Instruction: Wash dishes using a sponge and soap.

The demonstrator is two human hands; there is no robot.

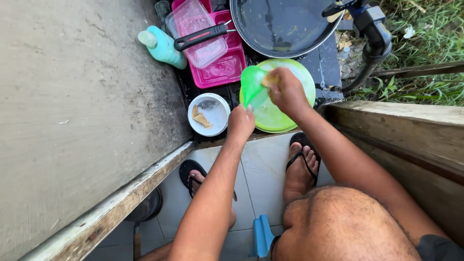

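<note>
My left hand pinches the near rim of a small green plate, tilted up over the larger green plate lying flat beneath. My right hand is clenched on a yellowish sponge pressed to the small plate's upper edge. To scrub well, I judge I should hold the rim firmly, keep the tilt, and work round from edge to centre.
</note>
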